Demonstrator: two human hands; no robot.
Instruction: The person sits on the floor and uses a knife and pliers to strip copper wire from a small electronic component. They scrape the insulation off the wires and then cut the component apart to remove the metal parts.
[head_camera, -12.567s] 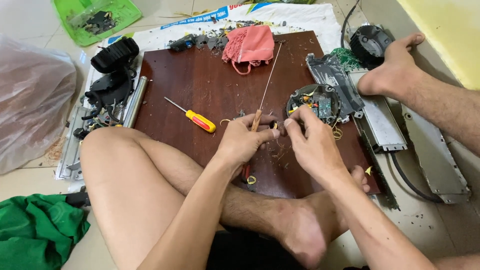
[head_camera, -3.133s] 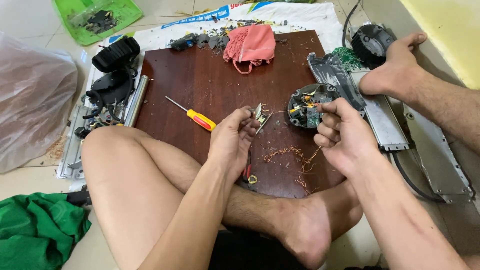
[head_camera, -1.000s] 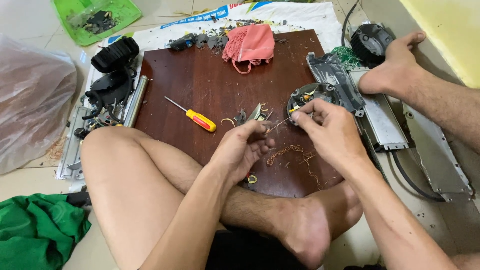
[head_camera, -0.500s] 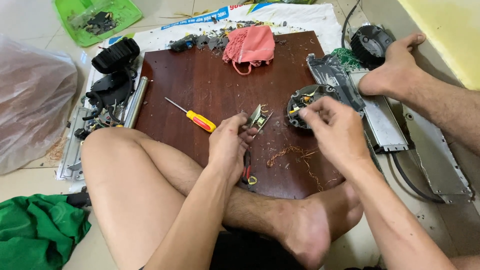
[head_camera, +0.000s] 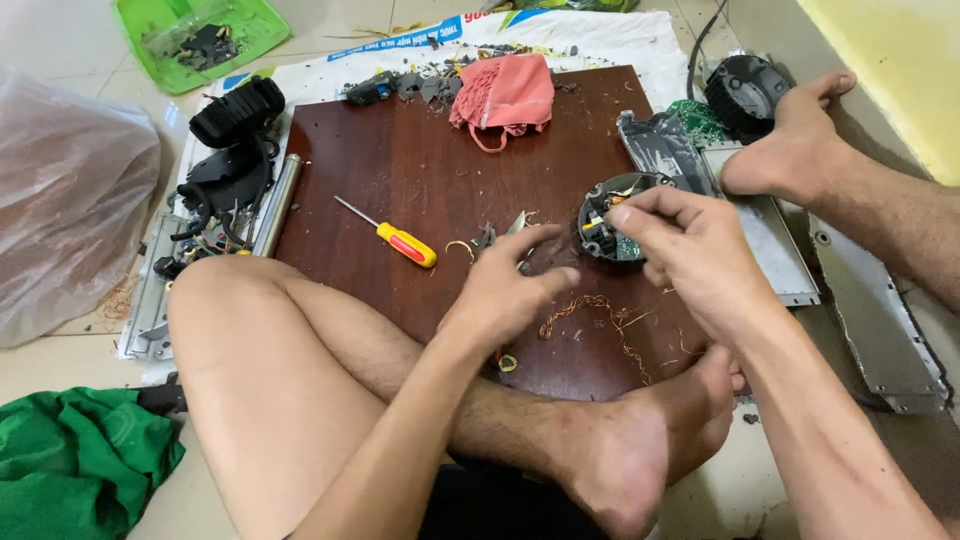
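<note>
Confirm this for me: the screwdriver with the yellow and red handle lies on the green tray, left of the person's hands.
Not quite. The head view shows the screwdriver lying on the dark brown wooden board, not on the green tray, which sits at the far upper left holding small dark parts. The rest holds: it lies left of the left hand and right hand.

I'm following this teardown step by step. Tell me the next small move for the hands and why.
Probably pinch the wire at the round black motor part and pull it free. The right hand already has its fingertips at the part's top, and the left hand hangs open beside it over loose copper wire strands on the dark brown wooden board.
</note>
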